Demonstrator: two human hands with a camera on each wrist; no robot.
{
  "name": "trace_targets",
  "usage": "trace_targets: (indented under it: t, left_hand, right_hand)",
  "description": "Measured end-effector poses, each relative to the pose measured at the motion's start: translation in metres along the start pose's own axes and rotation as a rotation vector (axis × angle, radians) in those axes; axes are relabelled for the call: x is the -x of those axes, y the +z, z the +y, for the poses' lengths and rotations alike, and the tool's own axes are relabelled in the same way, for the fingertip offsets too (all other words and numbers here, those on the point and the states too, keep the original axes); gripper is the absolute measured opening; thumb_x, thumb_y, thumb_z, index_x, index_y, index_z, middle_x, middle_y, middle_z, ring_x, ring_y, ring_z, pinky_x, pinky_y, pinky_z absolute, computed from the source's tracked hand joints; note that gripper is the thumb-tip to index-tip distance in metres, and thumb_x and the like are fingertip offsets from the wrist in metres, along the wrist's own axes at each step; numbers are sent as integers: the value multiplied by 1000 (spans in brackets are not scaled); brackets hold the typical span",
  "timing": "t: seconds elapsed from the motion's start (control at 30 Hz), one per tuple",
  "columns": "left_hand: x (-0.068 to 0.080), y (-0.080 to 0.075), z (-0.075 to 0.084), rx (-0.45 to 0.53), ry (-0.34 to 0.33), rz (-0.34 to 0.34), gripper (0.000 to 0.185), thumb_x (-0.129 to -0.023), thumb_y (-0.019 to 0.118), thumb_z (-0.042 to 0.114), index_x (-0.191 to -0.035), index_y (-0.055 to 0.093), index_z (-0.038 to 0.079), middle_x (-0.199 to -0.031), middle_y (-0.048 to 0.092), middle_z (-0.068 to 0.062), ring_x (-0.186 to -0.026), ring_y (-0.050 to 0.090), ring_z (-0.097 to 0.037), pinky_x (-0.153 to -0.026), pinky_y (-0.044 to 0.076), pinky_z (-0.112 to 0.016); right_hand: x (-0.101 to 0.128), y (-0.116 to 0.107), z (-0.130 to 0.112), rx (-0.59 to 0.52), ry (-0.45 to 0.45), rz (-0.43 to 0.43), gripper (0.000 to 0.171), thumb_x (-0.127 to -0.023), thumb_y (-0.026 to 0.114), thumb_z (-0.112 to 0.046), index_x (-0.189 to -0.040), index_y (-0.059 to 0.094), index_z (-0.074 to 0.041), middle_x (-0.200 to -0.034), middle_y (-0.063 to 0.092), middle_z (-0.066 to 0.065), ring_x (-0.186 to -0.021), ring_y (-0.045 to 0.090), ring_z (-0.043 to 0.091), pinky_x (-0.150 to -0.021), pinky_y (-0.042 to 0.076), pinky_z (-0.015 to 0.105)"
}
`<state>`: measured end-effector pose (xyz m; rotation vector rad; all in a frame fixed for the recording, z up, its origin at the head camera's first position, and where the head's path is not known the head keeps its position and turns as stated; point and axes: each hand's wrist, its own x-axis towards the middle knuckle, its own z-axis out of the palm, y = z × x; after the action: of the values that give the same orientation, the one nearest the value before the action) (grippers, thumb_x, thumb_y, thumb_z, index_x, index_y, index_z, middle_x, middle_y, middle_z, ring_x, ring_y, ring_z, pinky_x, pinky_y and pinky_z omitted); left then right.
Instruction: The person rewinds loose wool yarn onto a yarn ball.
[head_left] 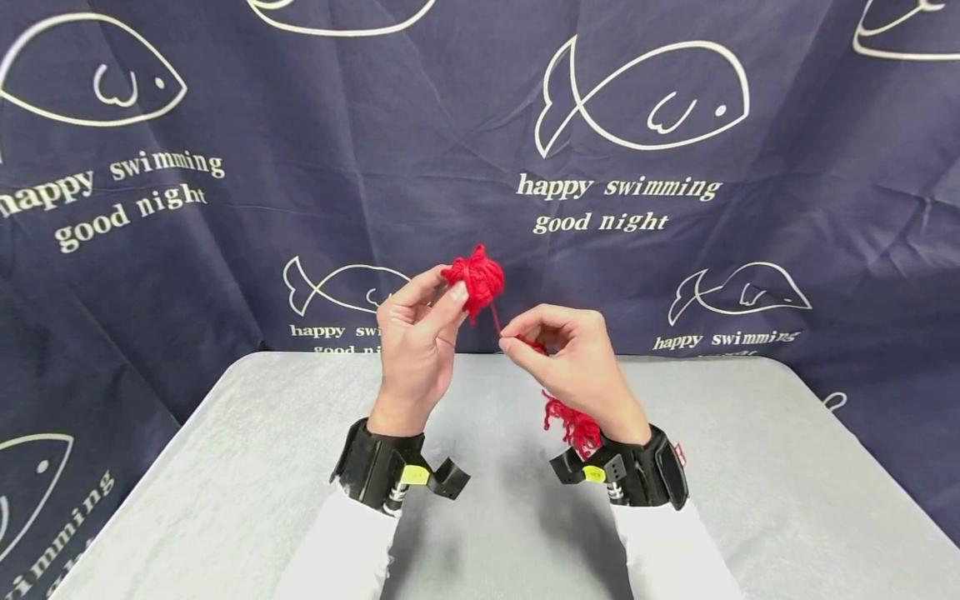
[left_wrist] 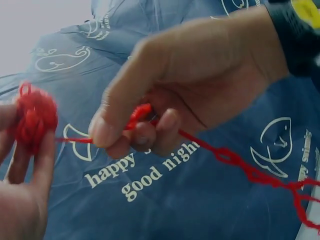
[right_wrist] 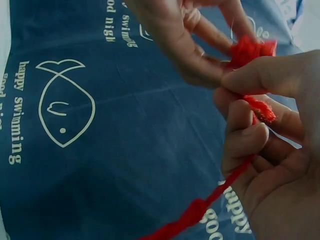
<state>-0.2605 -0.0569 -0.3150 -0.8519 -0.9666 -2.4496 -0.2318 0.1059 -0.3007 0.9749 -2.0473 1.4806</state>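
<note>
I've got the left hand (head_left: 416,333) out front on my feed, pinching a ball of red yarn (head_left: 482,279) between thumb and fingers. The ball's up in the air, just past the far edge of the gray tabletop (head_left: 247,475) from where the head cam sits. A short strand (head_left: 495,318) runs straight from it over to the right hand (head_left: 573,354), which I've got nipping that bit between thumb and forefinger, the other fingers curled in around more yarn. From there a loose tangle of yarn (head_left: 573,423) trails out below; can't tell from here whether it touches the tabletop. Both wrists wear black straps (head_left: 375,462) with little yellow labels (head_left: 415,475), and the white sleeves (head_left: 337,550) come in from the bottom. Behind it all I'm looking at a navy fabric backdrop (head_left: 450,150) with white fish outlines and "happy swimming good night" printed on it, kinda wrinkled.
</note>
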Motion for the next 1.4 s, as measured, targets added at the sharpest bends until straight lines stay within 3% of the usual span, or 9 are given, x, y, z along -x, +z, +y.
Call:
trace_targets:
  t: [0.17, 0.27, 0.37, 0.53, 0.73, 0.9, 1.07, 1.23, 1.4]
  left_hand:
    - [-2, -3, -4, -291, 118, 47, 18, -78, 67, -11, -94, 69, -5, -88, 66, -11, -81, 66, -22, -77, 55, -35]
    - [-2, -7, -7, -511, 204, -14, 17, -77, 70, -9, -94, 67, -10, -92, 64, -11, -86, 63, -26, -77, 55, -39]
    - [-2, -12, -11, -643, 249, -95, 15, -78, 69, -8, -92, 67, -9, -95, 61, -13, -89, 60, -27, -78, 55, -39]
    - [-1, -12, -10, -737, 209, -219, 16, -76, 68, -12, -91, 67, -10, -94, 61, -17, -86, 62, -24, -77, 55, -36]
    - [3, 2, 8, -877, 85, -369, 13, -74, 68, -14, -86, 67, -10, -89, 62, -19, -82, 62, -27, -74, 56, -39]
    - [5, 1, 10, -797, -72, -510, 15, -74, 68, -14, -88, 67, -10, -90, 61, -18, -83, 60, -26, -75, 55, -40]
    - [5, -6, 6, -595, -210, -641, 16, -76, 67, -14, -90, 67, -6, -93, 60, -15, -85, 58, -25, -71, 56, -42]
    - [2, -11, 3, -356, -236, -688, 18, -76, 67, -14, -94, 65, -9, -96, 58, -20, -87, 56, -32, -76, 54, -47]
    - [2, -10, 4, -198, -175, -596, 21, -77, 67, -10, -95, 69, 0, -98, 59, -17, -90, 57, -28, -77, 55, -36]
  right_hand:
    - [1, 6, -12, 97, -73, -27, 11, -74, 68, 10, -78, 69, 0, -64, 60, 4, -55, 50, 15, -50, 47, 26]
    - [1, 7, -17, 124, -111, -15, 12, -73, 68, 10, -77, 69, -1, -63, 59, 2, -54, 49, 13, -49, 46, 27]
    - [1, 5, -18, 80, -143, 17, 13, -72, 68, 12, -76, 68, 0, -63, 58, 3, -51, 47, 12, -45, 42, 25]
    - [2, -4, 4, -110, -140, 122, 14, -74, 70, 12, -81, 69, 0, -67, 60, 7, -51, 47, 14, -43, 38, 23]
    - [1, -17, 18, -342, -42, 333, 9, -75, 71, 10, -83, 67, 8, -66, 62, 10, -49, 45, 17, -44, 38, 22]
    - [-3, -21, 28, -606, 6, 432, 9, -75, 68, 13, -83, 65, 11, -68, 63, 11, -52, 44, 17, -47, 37, 21]
    - [-4, -22, 40, -656, 53, 443, 8, -78, 68, 9, -86, 67, 7, -72, 65, 12, -59, 51, 17, -52, 40, 22]
    - [-5, -19, 51, -549, 92, 399, 13, -78, 71, 4, -90, 67, 7, -76, 67, 10, -59, 53, 16, -52, 44, 22]
    - [-3, -13, 52, -276, 147, 232, 13, -79, 72, -1, -91, 69, 2, -74, 66, 9, -57, 53, 15, -46, 42, 24]
